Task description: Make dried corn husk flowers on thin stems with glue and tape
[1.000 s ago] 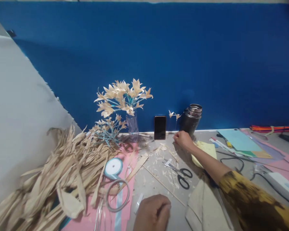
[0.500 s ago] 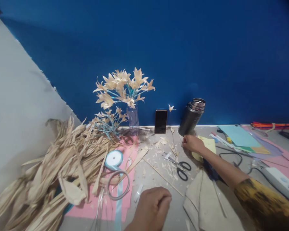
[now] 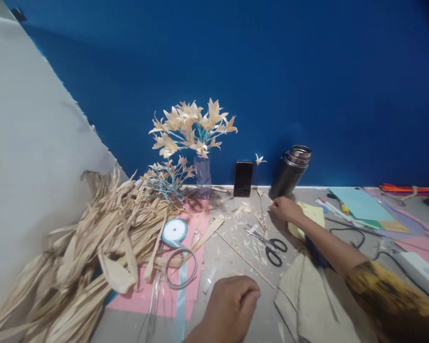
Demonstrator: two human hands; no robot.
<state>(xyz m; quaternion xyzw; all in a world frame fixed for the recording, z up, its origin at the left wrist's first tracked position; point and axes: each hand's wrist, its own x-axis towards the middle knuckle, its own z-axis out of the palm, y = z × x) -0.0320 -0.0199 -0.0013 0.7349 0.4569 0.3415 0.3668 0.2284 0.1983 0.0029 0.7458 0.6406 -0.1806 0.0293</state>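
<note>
My left hand (image 3: 232, 305) is curled closed low in the middle of the view, with its palm turned away, so anything inside it is hidden. Further forward, my right hand (image 3: 285, 209) has its fingers pinched together by the foot of a dark metal flask (image 3: 291, 174). What the pinch holds, if anything, is too small to tell. Between the hands lie black-handled scissors (image 3: 273, 250) among pale husk scraps (image 3: 245, 207). Left of my left hand are a blue ribbon roll (image 3: 174, 230) and a grey ring (image 3: 181, 286). A small husk flower (image 3: 260, 159) stands near the flask.
Dried corn husks (image 3: 103, 243) heap over the left side beside pink paper (image 3: 150, 305). A clear vase (image 3: 202, 178) of husk flowers (image 3: 193, 125) and a phone (image 3: 243, 179) stand along the blue wall. At right are a cloth (image 3: 307, 305), coloured sheets (image 3: 359, 202) and a power strip (image 3: 423, 274).
The whole scene has shifted slightly right as the camera turned. Both hands stay closed in nearly the same places on the table.
</note>
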